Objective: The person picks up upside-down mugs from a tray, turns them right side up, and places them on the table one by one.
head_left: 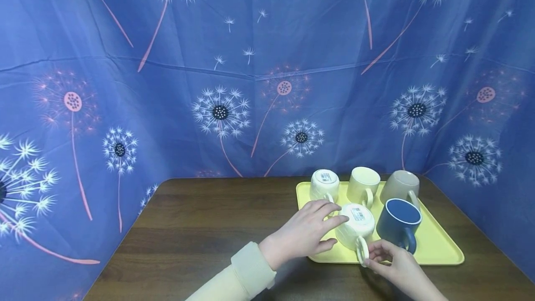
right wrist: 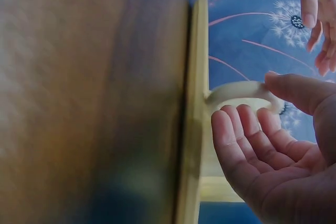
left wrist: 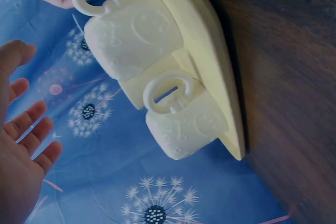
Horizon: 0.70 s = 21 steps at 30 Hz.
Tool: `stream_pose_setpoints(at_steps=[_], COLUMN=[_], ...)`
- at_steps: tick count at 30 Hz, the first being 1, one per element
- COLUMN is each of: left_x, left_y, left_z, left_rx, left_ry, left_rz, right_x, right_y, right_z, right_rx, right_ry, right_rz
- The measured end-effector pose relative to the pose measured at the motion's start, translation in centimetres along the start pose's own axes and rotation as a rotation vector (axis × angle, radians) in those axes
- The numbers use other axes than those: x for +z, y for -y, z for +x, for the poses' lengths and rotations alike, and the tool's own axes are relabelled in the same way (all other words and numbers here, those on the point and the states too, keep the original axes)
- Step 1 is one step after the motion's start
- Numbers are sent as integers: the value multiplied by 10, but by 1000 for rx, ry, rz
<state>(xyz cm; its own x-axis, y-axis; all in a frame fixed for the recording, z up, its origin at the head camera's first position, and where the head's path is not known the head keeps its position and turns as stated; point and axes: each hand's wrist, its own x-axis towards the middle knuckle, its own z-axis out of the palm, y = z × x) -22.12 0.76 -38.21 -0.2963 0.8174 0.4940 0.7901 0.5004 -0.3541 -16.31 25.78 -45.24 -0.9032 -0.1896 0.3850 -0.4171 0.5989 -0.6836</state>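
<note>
An embossed white mug (head_left: pixel 353 236) stands upside down at the front of a yellow tray (head_left: pixel 439 250), a sticker on its base. My right hand (head_left: pixel 394 264) pinches the mug's handle (right wrist: pixel 244 90), thumb at the outer end and fingers bent beneath. To the mug's left my left hand (head_left: pixel 303 229) hovers with fingers spread and holds nothing; its fingertips overlap the mug's edge in the head view. A smaller upside-down white mug (left wrist: pixel 184 124) sits just behind. Right beside the right hand is a navy mug (head_left: pixel 394 224).
Behind these on the tray are a cream mug (head_left: pixel 361 187) and a beige-grey mug (head_left: pixel 397 187). The tray lies on the right part of a dark wooden table (head_left: pixel 200 226). A blue dandelion-print cloth (head_left: pixel 259 36) hangs around the back and sides.
</note>
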Motion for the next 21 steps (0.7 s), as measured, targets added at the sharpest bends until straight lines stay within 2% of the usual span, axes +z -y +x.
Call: stream_pose_setpoints(at_steps=[3, 7, 15, 21], left_x=[5, 9, 10, 10], left_y=[0, -3, -6, -7], left_z=[2, 4, 2, 0], left_rx=[-2, 7, 2, -12], left_ry=[19, 38, 53, 56], left_rz=[-14, -25, -24, -40], right_x=[1, 1, 2, 2], right_y=[-4, -6, -5, -2], right_z=[-2, -5, -4, -2], right_rx=[20, 10, -3, -71], right_ry=[69, 102, 42, 29], right_rz=[26, 31, -75, -69])
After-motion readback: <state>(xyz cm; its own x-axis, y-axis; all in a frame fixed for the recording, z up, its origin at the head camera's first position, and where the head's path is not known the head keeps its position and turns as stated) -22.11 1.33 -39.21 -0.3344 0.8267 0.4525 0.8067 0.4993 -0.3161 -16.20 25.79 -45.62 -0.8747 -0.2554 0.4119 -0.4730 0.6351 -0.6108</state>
